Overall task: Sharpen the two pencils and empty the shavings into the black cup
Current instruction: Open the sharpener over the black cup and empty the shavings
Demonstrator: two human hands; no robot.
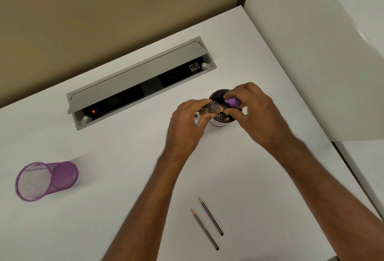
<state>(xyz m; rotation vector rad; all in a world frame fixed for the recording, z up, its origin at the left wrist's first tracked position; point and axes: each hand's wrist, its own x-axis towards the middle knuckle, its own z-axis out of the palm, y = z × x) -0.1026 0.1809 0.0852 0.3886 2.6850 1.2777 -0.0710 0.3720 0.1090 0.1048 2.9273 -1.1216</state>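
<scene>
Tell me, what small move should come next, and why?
Probably tip the clear plastic shavings case in the left hand further over the black cup: shavings remain inside it, and the right hand holds the purple sharpener part apart.

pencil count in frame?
2. Both thin dark wooden pencils lie side by side on the white desk, near the person: left pencil, right pencil, sharpened tips pointing away. None visible elsewhere; the purple mesh holder looks empty.
</scene>
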